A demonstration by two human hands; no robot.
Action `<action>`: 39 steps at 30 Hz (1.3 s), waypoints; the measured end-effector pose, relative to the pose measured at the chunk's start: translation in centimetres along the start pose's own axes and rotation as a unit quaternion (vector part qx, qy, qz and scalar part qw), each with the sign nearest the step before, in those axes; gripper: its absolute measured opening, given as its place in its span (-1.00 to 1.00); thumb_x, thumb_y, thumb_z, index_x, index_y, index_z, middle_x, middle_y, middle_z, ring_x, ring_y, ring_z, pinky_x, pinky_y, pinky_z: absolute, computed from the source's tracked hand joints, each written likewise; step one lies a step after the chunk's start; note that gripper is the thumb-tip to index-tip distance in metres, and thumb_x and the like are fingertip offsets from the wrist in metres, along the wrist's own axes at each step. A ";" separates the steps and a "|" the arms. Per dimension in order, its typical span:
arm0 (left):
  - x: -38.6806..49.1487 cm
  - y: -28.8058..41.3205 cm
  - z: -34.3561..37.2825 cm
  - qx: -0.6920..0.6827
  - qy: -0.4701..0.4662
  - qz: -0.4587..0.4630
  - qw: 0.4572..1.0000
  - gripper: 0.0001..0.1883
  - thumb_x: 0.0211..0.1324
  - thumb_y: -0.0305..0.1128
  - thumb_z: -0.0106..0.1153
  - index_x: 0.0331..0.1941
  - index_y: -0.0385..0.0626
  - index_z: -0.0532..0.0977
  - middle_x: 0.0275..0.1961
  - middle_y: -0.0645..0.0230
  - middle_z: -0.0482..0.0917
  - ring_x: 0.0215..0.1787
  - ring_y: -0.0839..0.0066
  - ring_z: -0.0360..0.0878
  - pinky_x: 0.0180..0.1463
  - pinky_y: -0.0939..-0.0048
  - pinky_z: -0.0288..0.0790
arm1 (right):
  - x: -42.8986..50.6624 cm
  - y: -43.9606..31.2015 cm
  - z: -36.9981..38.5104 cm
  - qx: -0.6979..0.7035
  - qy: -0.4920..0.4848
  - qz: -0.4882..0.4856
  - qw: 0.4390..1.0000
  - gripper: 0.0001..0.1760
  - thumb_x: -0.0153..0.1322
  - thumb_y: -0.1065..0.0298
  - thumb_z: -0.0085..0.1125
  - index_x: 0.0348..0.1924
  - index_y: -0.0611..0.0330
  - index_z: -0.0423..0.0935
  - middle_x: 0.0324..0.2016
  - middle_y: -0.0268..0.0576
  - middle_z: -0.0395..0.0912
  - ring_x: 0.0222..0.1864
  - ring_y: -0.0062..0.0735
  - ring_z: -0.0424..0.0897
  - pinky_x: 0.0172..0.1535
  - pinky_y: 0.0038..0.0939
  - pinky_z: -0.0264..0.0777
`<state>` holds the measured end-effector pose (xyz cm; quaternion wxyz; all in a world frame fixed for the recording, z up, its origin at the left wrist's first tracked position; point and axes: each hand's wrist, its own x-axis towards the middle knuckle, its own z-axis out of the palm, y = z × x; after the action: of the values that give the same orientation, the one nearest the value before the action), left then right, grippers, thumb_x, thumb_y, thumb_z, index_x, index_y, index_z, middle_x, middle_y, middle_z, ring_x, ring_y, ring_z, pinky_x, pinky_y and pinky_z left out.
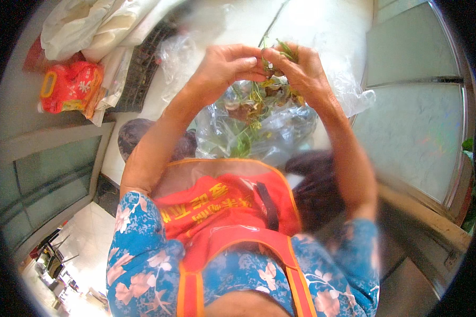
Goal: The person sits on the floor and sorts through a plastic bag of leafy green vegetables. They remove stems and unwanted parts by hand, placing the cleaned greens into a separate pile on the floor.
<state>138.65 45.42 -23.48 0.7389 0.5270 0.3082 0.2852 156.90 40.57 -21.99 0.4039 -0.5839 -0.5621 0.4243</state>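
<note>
Both hands meet above a clear plastic bag (277, 126). My right hand (307, 73) grips a small bunch of leafy green stalks (287, 51), partly hidden by its fingers. From the other side, the thumb and fingertips of my left hand (230, 65) pinch the same stalks. Thin stems with wilted yellow flowers or leaves (256, 97) hang below the hands. Inside or behind the bag's film are brownish plant scraps (246, 111) and some greens (242, 142); which side of the film they lie on is unclear.
A red apron (230, 198) with printed writing covers my lap. More crumpled clear plastic (351, 95) lies at the right. To the left are a red printed package (73, 87), pale sacks (83, 31) and a dark mat (139, 75). Glass-paned doors (412, 130) flank the place.
</note>
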 end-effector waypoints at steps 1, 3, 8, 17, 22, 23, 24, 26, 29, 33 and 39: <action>-0.1 0.2 0.4 0.032 0.000 0.014 0.999 -0.73 0.20 -0.53 0.00 -0.04 -0.36 0.51 -0.13 0.14 0.63 -0.11 0.35 0.64 0.03 0.35 0.55 | 0.2 0.7 0.1 -0.005 0.007 -0.030 1.000 -0.64 0.38 0.11 0.18 -0.35 0.31 0.62 -0.62 -0.35 0.50 -0.52 -0.62 0.41 -0.44 -0.44 0.34; -0.4 0.4 0.6 0.074 0.006 0.030 0.997 -0.74 0.20 -0.53 0.00 -0.05 -0.36 0.52 -0.15 0.15 0.64 -0.17 0.38 0.65 0.00 0.38 0.56 | 0.2 1.0 -0.1 -0.086 0.018 -0.035 0.996 -0.67 0.37 0.14 0.19 -0.35 0.31 0.63 -0.66 -0.33 0.48 -0.56 -0.62 0.39 -0.46 -0.43 0.34; -0.5 0.6 -0.3 0.320 0.212 0.145 0.912 -0.65 0.14 -0.40 0.17 -0.04 -0.41 0.50 -0.16 0.07 0.64 -0.16 0.41 0.64 -0.10 0.49 0.51 | 0.0 0.3 -1.5 -0.103 -0.028 0.003 0.994 -0.71 0.41 0.19 0.16 -0.31 0.29 0.63 -0.66 -0.45 0.36 -0.55 -0.68 0.28 -0.51 -0.53 0.16; 0.5 0.4 -1.4 0.029 0.094 0.001 0.995 -0.76 0.19 -0.31 0.18 -0.19 -0.26 0.57 -0.42 0.36 0.58 -0.44 0.62 0.53 -0.31 0.57 0.43 | 0.2 1.8 -1.6 -0.067 -0.079 -0.071 0.992 -0.73 0.45 0.24 0.07 -0.25 0.28 0.62 -0.55 -0.37 0.52 -0.47 -0.62 0.39 -0.41 -0.45 0.29; 0.2 1.0 -0.6 0.199 0.165 0.031 0.966 -0.75 0.16 -0.26 0.20 -0.39 -0.25 0.58 -0.61 0.47 0.51 -0.60 0.70 0.40 -0.52 0.56 0.28 | 0.0 1.9 -1.4 -0.170 -0.075 -0.078 0.980 -0.83 0.39 0.41 0.08 -0.24 0.31 0.57 -0.53 -0.13 0.55 -0.48 -0.49 0.44 -0.38 -0.38 0.35; 0.2 1.1 -0.5 0.245 0.175 0.042 0.953 -0.74 0.15 -0.24 0.21 -0.43 -0.25 0.58 -0.62 0.47 0.51 -0.61 0.70 0.38 -0.53 0.55 0.27 | -0.2 1.9 -1.4 -0.190 -0.079 -0.082 0.975 -0.84 0.38 0.44 0.07 -0.24 0.32 0.56 -0.54 -0.08 0.54 -0.49 -0.45 0.45 -0.38 -0.36 0.35; 0.1 1.0 -0.6 0.261 0.168 0.039 0.950 -0.75 0.14 -0.22 0.21 -0.43 -0.20 0.59 -0.61 0.50 0.48 -0.61 0.73 0.36 -0.56 0.59 0.22 | -0.4 1.7 -1.1 -0.209 -0.074 -0.095 0.971 -0.84 0.37 0.46 0.06 -0.23 0.32 0.53 -0.54 -0.05 0.52 -0.49 -0.40 0.46 -0.37 -0.34 0.35; 0.1 0.7 -1.2 0.294 0.153 0.033 0.943 -0.77 0.13 -0.18 0.21 -0.42 -0.08 0.59 -0.60 0.58 0.43 -0.63 0.78 0.30 -0.61 0.67 0.14 | -0.7 1.2 -0.6 -0.246 -0.064 -0.120 0.960 -0.84 0.36 0.50 0.03 -0.21 0.32 0.49 -0.55 0.01 0.48 -0.49 -0.30 0.47 -0.36 -0.29 0.36; 0.3 0.9 -1.6 0.290 0.125 0.002 0.949 -0.74 0.14 -0.14 0.20 -0.42 -0.10 0.57 -0.61 0.61 0.41 -0.64 0.77 0.27 -0.61 0.66 0.11 | -0.8 1.9 -0.2 -0.250 -0.061 -0.199 0.946 -0.84 0.37 0.50 -0.01 -0.19 0.30 0.44 -0.54 0.03 0.46 -0.49 -0.22 0.47 -0.37 -0.27 0.36; 0.3 1.1 -2.3 0.204 0.074 -0.056 0.975 -0.72 0.16 -0.13 0.20 -0.41 -0.13 0.56 -0.62 0.62 0.37 -0.65 0.76 0.23 -0.61 0.63 0.10 | -0.8 1.2 -0.2 -0.174 -0.111 -0.183 0.961 -0.84 0.42 0.45 -0.02 -0.17 0.28 0.44 -0.52 -0.06 0.48 -0.44 -0.33 0.45 -0.35 -0.31 0.35; 0.3 1.3 -2.5 0.125 0.050 -0.050 0.990 -0.71 0.19 -0.12 0.19 -0.40 -0.13 0.55 -0.62 0.62 0.36 -0.64 0.77 0.23 -0.58 0.65 0.10 | -0.2 0.2 -0.9 -0.118 -0.094 -0.091 0.984 -0.85 0.37 0.47 0.01 -0.22 0.28 0.49 -0.39 0.10 0.57 -0.34 -0.14 0.56 -0.26 -0.27 0.39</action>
<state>136.84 47.50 -22.91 0.6645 0.5841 0.4038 0.2330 157.77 40.34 -21.88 0.3147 -0.5311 -0.6944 0.3696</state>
